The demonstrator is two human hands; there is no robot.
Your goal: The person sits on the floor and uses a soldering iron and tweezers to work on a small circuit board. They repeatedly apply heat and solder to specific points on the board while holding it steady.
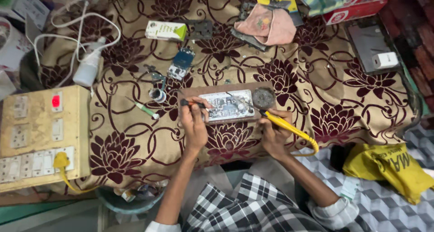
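Observation:
A small circuit board [227, 106] lies on a brown wooden block [190, 94] on the flower-patterned cloth. My left hand [193, 123] rests at the board's left edge and pinches a thin dark-handled tool [190, 103] against it. My right hand [271, 133] grips a yellow soldering iron [285, 127], its tip angled up-left onto the board's right end. A round dark tin [263, 98] sits on the block beside the board.
A yellow switch-and-socket box [40, 137] stands at left with a yellow plug in it. A white squeeze bottle [88, 67], green-handled screwdriver [144, 108], blue circuit board [181, 62], small carton [165, 30], pink cloth [269, 24] and yellow bag [393, 166] lie around.

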